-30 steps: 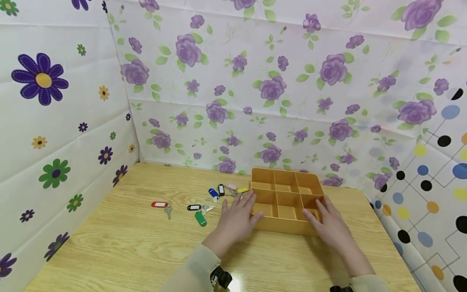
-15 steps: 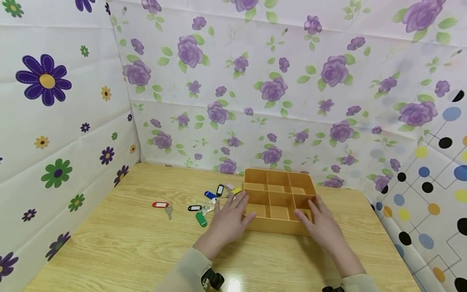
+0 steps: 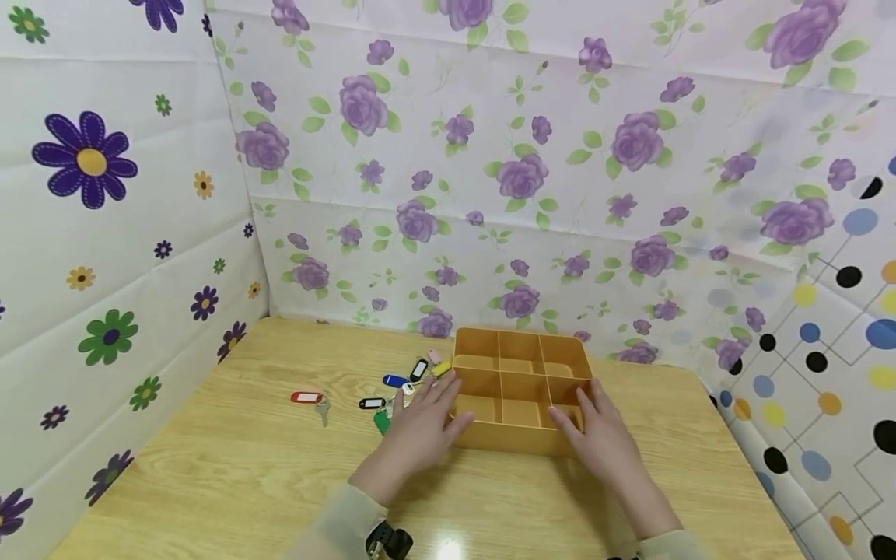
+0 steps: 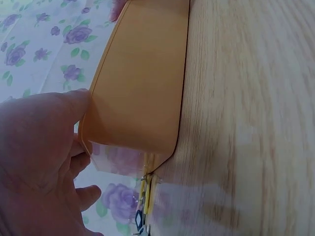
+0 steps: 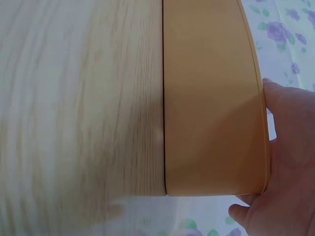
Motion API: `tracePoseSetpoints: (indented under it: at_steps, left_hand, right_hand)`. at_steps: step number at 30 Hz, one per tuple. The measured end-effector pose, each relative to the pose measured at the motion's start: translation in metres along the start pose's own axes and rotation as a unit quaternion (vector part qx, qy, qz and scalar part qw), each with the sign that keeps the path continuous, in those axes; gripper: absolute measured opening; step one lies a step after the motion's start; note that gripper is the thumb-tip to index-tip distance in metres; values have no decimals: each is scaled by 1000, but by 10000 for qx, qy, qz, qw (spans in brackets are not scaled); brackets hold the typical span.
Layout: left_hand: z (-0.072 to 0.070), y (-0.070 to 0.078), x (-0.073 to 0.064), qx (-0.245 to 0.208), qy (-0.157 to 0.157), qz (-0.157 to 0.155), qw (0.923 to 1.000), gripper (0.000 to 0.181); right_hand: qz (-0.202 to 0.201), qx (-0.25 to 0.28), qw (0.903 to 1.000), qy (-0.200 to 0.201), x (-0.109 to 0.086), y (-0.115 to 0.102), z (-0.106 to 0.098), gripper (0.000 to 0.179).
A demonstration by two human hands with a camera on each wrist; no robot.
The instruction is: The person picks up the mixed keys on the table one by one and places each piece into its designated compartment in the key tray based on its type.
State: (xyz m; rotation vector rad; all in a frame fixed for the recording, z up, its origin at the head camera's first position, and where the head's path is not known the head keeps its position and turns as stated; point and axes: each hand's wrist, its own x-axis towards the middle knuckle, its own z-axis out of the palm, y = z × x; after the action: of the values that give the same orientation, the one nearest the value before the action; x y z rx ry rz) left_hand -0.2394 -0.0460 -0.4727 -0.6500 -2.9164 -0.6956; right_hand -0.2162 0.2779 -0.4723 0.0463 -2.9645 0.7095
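An orange storage box (image 3: 514, 440) with six-like divided compartments in two rows stands upright on the table. My left hand (image 3: 418, 435) grips its left front corner, thumb at the front rim and fingers along the left side. At the right front corner my right hand (image 3: 605, 443) holds the wall, thumb over the rim and fingers outside. Left of the box lie keys with coloured tags: a blue tag (image 3: 395, 381), a black tag (image 3: 418, 369), a yellow tag (image 3: 442, 369) and a pink tag (image 3: 434, 356). A green tag (image 3: 381, 422) is partly hidden by my left hand.
Farther left, a red key tag (image 3: 306, 397) with its key lies alone. Another black tag (image 3: 372, 404) is beside the green one. Flowered cloth (image 3: 420, 257) closes off the back of the wooden table (image 3: 231, 467); patterned cloths stand at both sides.
Both hands have slid the box leftward along the table. Keys beside it have shifted left, and the blue and black tags have turned. The red tag has stayed in place.
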Motion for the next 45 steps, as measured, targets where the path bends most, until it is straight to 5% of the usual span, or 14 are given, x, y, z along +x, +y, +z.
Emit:
tracePoseSetpoints:
  at_steps: [9, 25, 45]
  left_hand:
    - [-8, -6, -6, -67, -111, 59, 9999, 75]
    - [-8, -7, -7, -161, -170, -22, 9997, 76]
    - [-4, -1, 3, 209, -179, 61, 9996, 79]
  right_hand:
    - [33, 134, 9997, -194, -7, -9, -2, 102]
    - [-517, 1074, 9912, -571, -3, 24, -9, 106]
    - [-516, 1093, 9912, -541, -1, 34, -16, 109]
